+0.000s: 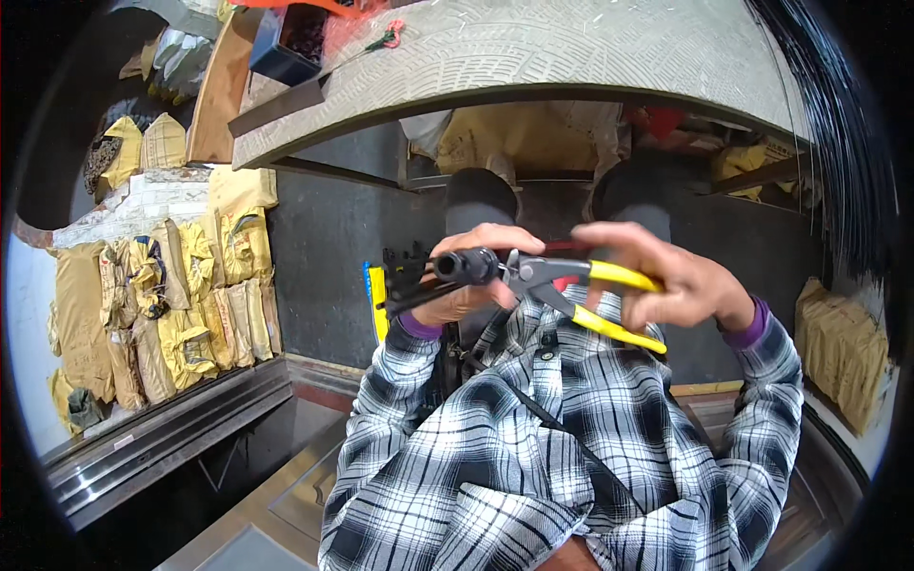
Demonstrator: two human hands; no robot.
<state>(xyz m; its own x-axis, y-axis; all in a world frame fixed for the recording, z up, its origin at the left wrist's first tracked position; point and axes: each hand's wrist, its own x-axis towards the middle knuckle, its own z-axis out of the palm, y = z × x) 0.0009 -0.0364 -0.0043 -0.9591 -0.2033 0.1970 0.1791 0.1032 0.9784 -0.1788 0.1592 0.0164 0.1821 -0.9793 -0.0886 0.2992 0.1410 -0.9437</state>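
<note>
Held in front of my chest, a black rod-frame piece (465, 266) ends in a round, hollow hub, with thin dark rods running from it toward the lower left. My left hand (447, 309) is closed around it, its thumb just below the pliers' jaws. Yellow-and-black pliers (547, 276) have their head against the hub end; whether the jaws grip anything is too small to tell. Around the pliers' spread handles is my right hand (690, 285), its fingers smeared by motion. Part of the lower handle sticks out below it.
A pale, scratched workbench (571, 48) spans the far side, bearing a dark blue box (284, 59) and small red-handled snips (388, 36). Several yellow-brown wrapped bundles (181, 305) lie at left. Long black rods (838, 133) hang at right, above a brown package (838, 338).
</note>
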